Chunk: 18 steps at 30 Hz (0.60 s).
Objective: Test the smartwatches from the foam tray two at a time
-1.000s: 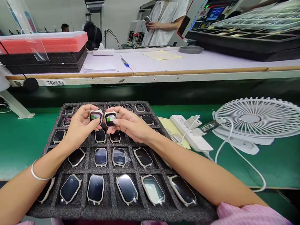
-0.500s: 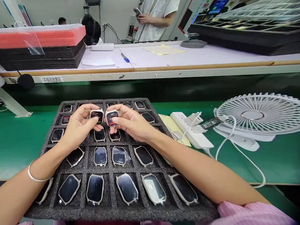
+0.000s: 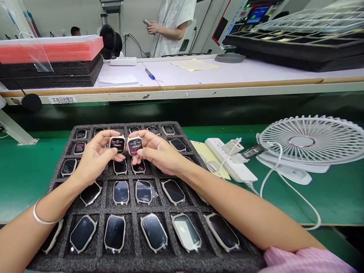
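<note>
Two smartwatch bodies without straps are held side by side over a black foam tray. My left hand is closed on one smartwatch, thumb at the lower edge of its lit screen. My right hand grips the other smartwatch, its thumb at the lower right of the lit screen. Both screens show small text, with a green strip on the left one and a red strip on the right. Beneath and around the hands, more watches, such as a dark-screened watch, lie in the tray's square compartments.
Right of the tray are a white power strip and a white fan with a looping cable. A raised shelf runs behind, bearing pink foam sheets and stacked trays. Beyond it stands a person in white.
Both thumbs have shifted down off the middle of the screens, uncovering the text. The two watches stay in my hands. The view has tilted slightly, and the person behind appears further left.
</note>
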Each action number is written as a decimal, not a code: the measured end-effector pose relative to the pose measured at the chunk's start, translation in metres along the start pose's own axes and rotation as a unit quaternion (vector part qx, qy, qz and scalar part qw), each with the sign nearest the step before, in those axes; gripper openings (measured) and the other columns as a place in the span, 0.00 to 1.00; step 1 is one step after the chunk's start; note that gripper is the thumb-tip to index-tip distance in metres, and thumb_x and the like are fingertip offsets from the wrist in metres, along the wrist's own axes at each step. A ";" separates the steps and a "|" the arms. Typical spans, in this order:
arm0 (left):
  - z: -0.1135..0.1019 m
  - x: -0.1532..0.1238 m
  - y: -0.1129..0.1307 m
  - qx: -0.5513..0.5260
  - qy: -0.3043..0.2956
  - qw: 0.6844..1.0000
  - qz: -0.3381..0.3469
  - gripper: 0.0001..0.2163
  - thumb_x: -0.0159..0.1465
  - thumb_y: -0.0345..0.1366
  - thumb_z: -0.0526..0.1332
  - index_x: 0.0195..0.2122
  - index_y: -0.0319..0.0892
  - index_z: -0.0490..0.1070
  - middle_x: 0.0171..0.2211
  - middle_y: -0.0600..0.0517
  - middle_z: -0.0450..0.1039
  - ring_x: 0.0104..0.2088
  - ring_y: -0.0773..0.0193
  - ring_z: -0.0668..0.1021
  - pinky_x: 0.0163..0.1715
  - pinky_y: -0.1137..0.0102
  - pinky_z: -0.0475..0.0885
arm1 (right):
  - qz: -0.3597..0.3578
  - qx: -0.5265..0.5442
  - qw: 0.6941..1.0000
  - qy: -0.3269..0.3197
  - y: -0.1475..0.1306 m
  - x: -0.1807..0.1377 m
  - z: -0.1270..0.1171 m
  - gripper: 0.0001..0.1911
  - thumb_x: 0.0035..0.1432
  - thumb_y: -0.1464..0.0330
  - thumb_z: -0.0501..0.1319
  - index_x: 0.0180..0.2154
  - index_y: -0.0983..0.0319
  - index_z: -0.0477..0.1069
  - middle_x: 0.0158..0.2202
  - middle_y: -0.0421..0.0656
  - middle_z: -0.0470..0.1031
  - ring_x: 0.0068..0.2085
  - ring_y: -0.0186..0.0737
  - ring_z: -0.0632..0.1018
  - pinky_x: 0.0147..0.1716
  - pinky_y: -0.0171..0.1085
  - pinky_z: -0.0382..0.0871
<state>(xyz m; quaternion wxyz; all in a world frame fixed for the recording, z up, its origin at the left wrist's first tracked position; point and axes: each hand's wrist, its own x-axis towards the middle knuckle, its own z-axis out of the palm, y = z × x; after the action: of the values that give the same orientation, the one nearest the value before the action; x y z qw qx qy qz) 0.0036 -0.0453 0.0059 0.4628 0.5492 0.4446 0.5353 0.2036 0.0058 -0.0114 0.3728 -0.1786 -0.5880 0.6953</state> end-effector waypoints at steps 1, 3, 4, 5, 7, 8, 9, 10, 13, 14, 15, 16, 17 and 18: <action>0.000 0.000 0.000 0.001 0.001 1.000 -0.004 0.18 0.56 0.33 0.66 0.47 0.41 0.68 0.42 0.52 0.75 0.28 0.65 0.83 0.33 0.69 0.82 | 0.002 0.001 1.000 0.001 0.000 0.000 0.000 0.22 0.53 0.75 0.64 0.50 0.61 0.65 0.37 0.39 0.77 0.30 0.33 0.80 0.31 0.32 0.73; 0.001 -0.001 0.001 0.000 0.003 1.000 -0.014 0.18 0.55 0.33 0.66 0.47 0.41 0.68 0.41 0.53 0.75 0.27 0.66 0.83 0.33 0.70 0.82 | 0.011 0.004 1.000 0.004 -0.001 0.000 0.000 0.22 0.53 0.75 0.64 0.50 0.61 0.65 0.37 0.39 0.77 0.30 0.33 0.80 0.31 0.32 0.73; 0.001 -0.001 0.001 0.000 0.005 1.000 -0.019 0.18 0.55 0.33 0.66 0.47 0.41 0.68 0.41 0.53 0.76 0.27 0.66 0.83 0.33 0.70 0.82 | 0.017 0.008 1.000 0.006 -0.001 0.000 0.000 0.22 0.53 0.76 0.64 0.50 0.61 0.65 0.37 0.39 0.77 0.30 0.33 0.80 0.31 0.31 0.73; 0.001 -0.001 0.001 -0.002 0.006 1.000 -0.026 0.19 0.55 0.33 0.66 0.48 0.41 0.68 0.40 0.53 0.76 0.27 0.66 0.82 0.33 0.71 0.82 | 0.024 0.013 1.000 0.010 -0.001 -0.001 0.000 0.22 0.53 0.76 0.64 0.50 0.61 0.65 0.36 0.39 0.77 0.30 0.33 0.80 0.31 0.31 0.74; 0.001 -0.002 0.002 -0.009 0.007 0.999 -0.041 0.19 0.54 0.32 0.66 0.48 0.41 0.68 0.39 0.54 0.76 0.27 0.67 0.82 0.32 0.72 0.81 | 0.041 0.031 0.998 0.023 0.000 0.000 0.000 0.22 0.52 0.76 0.63 0.50 0.61 0.65 0.35 0.39 0.77 0.30 0.33 0.81 0.31 0.30 0.74; 0.001 -0.002 0.002 -0.015 0.007 0.999 -0.051 0.20 0.54 0.32 0.67 0.48 0.41 0.67 0.38 0.54 0.76 0.27 0.67 0.82 0.32 0.73 0.81 | 0.051 0.043 0.997 0.032 0.000 0.000 -0.001 0.22 0.52 0.77 0.63 0.49 0.61 0.65 0.35 0.38 0.77 0.30 0.33 0.81 0.30 0.30 0.74; 0.001 -0.001 0.002 -0.024 0.006 0.998 -0.061 0.21 0.54 0.32 0.67 0.49 0.40 0.67 0.38 0.54 0.77 0.27 0.67 0.82 0.32 0.73 0.80 | 0.063 0.054 0.996 0.044 0.000 0.000 -0.001 0.23 0.51 0.77 0.63 0.49 0.61 0.65 0.34 0.38 0.77 0.30 0.34 0.81 0.30 0.29 0.74; 0.001 -0.001 0.003 -0.034 0.005 0.997 -0.073 0.21 0.54 0.32 0.67 0.50 0.40 0.67 0.37 0.54 0.77 0.27 0.67 0.82 0.32 0.74 0.80 | 0.076 0.064 0.993 0.056 -0.001 0.001 -0.001 0.23 0.51 0.78 0.62 0.49 0.61 0.65 0.33 0.38 0.77 0.29 0.34 0.82 0.29 0.29 0.74; 0.002 0.000 0.004 -0.067 0.005 0.991 -0.116 0.24 0.55 0.30 0.67 0.53 0.39 0.66 0.37 0.53 0.78 0.28 0.67 0.82 0.33 0.73 0.80 | 0.120 0.085 0.985 0.092 -0.003 0.003 -0.002 0.22 0.51 0.79 0.59 0.49 0.61 0.64 0.32 0.39 0.78 0.29 0.36 0.82 0.29 0.30 0.76; 0.002 0.000 0.004 -0.075 0.007 0.988 -0.132 0.24 0.55 0.29 0.66 0.54 0.39 0.65 0.37 0.52 0.78 0.28 0.66 0.82 0.34 0.73 0.80 | 0.134 0.087 0.982 0.102 -0.004 0.003 -0.003 0.22 0.52 0.80 0.59 0.49 0.61 0.64 0.33 0.40 0.78 0.29 0.37 0.82 0.28 0.30 0.76; 0.002 0.000 0.005 -0.079 0.010 0.986 -0.147 0.25 0.55 0.29 0.66 0.54 0.38 0.65 0.36 0.52 0.77 0.28 0.66 0.82 0.33 0.73 0.80 | 0.145 0.088 0.979 0.110 -0.004 0.004 -0.003 0.22 0.52 0.80 0.58 0.49 0.61 0.64 0.33 0.41 0.78 0.29 0.37 0.83 0.28 0.31 0.76; 0.003 0.001 0.005 -0.081 0.014 0.984 -0.160 0.25 0.55 0.28 0.66 0.55 0.38 0.65 0.36 0.53 0.77 0.28 0.66 0.82 0.33 0.72 0.80 | 0.153 0.088 0.977 0.115 -0.005 0.004 -0.004 0.22 0.52 0.80 0.58 0.49 0.62 0.63 0.34 0.41 0.78 0.29 0.38 0.83 0.27 0.31 0.76; 0.003 0.001 0.005 -0.080 0.019 0.982 -0.169 0.25 0.56 0.28 0.65 0.56 0.38 0.65 0.35 0.53 0.77 0.28 0.66 0.82 0.33 0.73 0.79 | 0.159 0.087 0.976 0.118 -0.005 0.004 -0.004 0.22 0.52 0.80 0.57 0.49 0.62 0.63 0.34 0.42 0.78 0.29 0.38 0.83 0.27 0.31 0.77; 0.003 0.001 0.005 -0.077 0.022 0.981 -0.175 0.26 0.56 0.28 0.65 0.56 0.37 0.65 0.35 0.53 0.77 0.28 0.67 0.82 0.32 0.73 0.79 | 0.160 0.086 0.976 0.117 -0.005 0.004 -0.004 0.22 0.52 0.81 0.58 0.49 0.62 0.63 0.34 0.42 0.78 0.29 0.38 0.83 0.26 0.31 0.77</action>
<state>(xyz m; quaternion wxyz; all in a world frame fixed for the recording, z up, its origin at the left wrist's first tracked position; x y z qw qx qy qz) 0.0065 -0.0451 0.0110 0.5803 0.4142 0.5011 0.4905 0.2051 0.0118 -0.0073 0.3370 -0.3181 -0.4422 0.7679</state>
